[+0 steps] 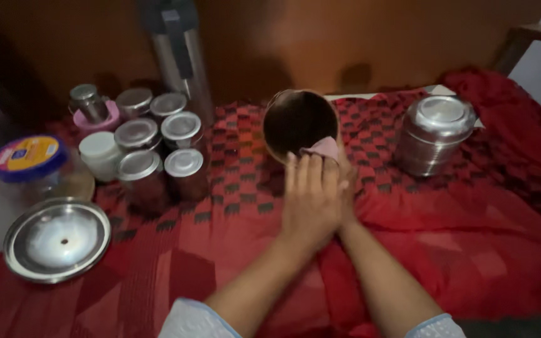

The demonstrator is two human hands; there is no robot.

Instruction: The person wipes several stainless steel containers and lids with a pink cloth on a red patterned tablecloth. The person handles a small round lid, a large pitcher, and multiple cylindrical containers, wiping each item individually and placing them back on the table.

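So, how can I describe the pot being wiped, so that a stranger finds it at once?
Start at the red patterned cloth covering the surface. At its middle, against the brown wall, both hands meet on a tilted metal pot. Unlike the lidded steel pot to its right, its dark open mouth faces the viewer.
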